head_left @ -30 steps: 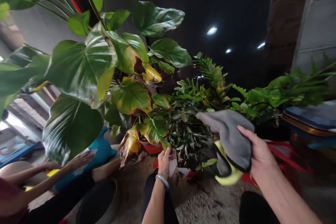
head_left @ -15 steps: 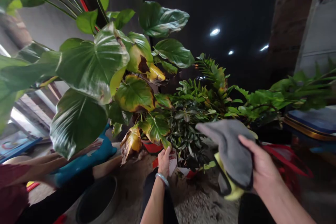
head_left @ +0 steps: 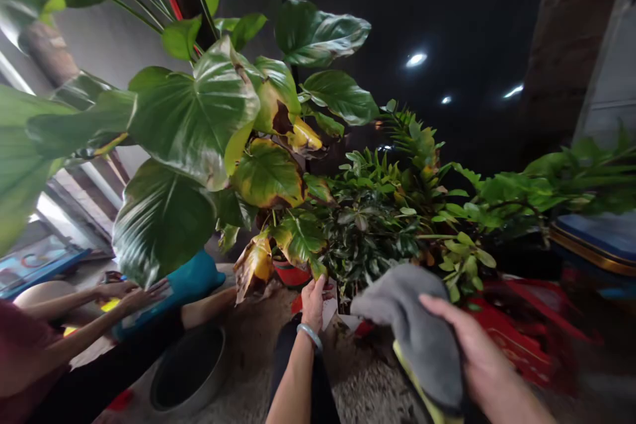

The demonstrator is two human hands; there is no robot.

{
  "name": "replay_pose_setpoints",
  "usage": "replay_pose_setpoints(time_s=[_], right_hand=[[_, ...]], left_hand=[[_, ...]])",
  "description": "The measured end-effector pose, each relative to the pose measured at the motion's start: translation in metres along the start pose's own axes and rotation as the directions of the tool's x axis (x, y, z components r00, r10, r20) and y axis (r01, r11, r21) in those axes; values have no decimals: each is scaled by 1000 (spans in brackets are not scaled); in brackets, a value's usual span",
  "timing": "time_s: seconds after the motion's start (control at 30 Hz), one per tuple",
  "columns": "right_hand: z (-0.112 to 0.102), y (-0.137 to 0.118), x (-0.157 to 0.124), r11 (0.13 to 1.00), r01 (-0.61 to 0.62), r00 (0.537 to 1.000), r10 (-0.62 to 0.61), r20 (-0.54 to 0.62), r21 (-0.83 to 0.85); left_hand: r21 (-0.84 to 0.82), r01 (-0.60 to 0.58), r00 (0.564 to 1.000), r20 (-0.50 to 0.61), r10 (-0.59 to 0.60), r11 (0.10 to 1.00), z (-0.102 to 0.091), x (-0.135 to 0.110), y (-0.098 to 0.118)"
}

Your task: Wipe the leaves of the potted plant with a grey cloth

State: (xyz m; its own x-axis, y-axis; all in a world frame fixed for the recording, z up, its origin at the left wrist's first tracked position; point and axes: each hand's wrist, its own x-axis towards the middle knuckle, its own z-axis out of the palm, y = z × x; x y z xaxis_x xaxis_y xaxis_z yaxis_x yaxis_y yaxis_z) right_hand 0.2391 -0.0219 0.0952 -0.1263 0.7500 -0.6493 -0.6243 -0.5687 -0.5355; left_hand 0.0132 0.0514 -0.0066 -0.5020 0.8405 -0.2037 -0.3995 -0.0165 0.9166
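Note:
My left hand [head_left: 313, 305], with a pale bangle on its wrist, pinches the tip of a drooping green leaf [head_left: 300, 237] with yellow and brown edges. That leaf belongs to a large broad-leaved plant [head_left: 196, 106] on the left. In my right hand [head_left: 472, 351] is a bunched grey cloth [head_left: 417, 324] with a yellow underside, held low in front of the smaller dark-leaved plant [head_left: 362, 238]. A curled, browned leaf [head_left: 253, 268] hangs left of my left hand, beside a red pot [head_left: 291, 273].
At the left sits another person, with their hands [head_left: 134, 298] near a teal object [head_left: 196, 277]. A dark basin [head_left: 189, 368] stands on the floor by them. Red bags [head_left: 519, 338] and a blue-topped box [head_left: 596, 238] are at the right. Behind the plants is a dark glossy panel [head_left: 462, 40].
My right hand has moved the cloth left and down. My left hand stays at the leaf tip. The view has shifted slightly left, and the other person's hands show more clearly.

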Motion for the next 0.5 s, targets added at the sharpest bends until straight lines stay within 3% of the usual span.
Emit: replay_pose_setpoints(time_s=[0.03, 0.1, 0.17, 0.23, 0.33, 0.43, 0.5], right_hand=[[5, -16, -4, 994, 101, 995, -101, 5, 47], [23, -48, -5, 927, 338, 940, -340, -15, 161], [42, -67, 2, 860, 454, 890, -451, -70, 234], [51, -65, 13, 886, 402, 916, -389, -99, 230], [42, -29, 20, 973, 190, 979, -178, -95, 131], [23, 2, 7, 999, 37, 997, -36, -62, 14], [20, 0, -8, 999, 21, 999, -22, -25, -38]], left_hand=[[-12, 11, 1000, -4, -11, 1000, 1, -1, 2], [-36, 37, 999, -7, -38, 999, 4, -3, 5], [-47, 59, 998, -3, -59, 997, 6, -6, 7], [-46, 61, 998, 3, -61, 997, 7, -7, 7], [-41, 45, 999, 13, -44, 998, 5, -7, 5], [-34, 39, 999, 9, -39, 999, 3, -5, 2], [-36, 41, 999, 4, -41, 999, 3, -4, 2]])
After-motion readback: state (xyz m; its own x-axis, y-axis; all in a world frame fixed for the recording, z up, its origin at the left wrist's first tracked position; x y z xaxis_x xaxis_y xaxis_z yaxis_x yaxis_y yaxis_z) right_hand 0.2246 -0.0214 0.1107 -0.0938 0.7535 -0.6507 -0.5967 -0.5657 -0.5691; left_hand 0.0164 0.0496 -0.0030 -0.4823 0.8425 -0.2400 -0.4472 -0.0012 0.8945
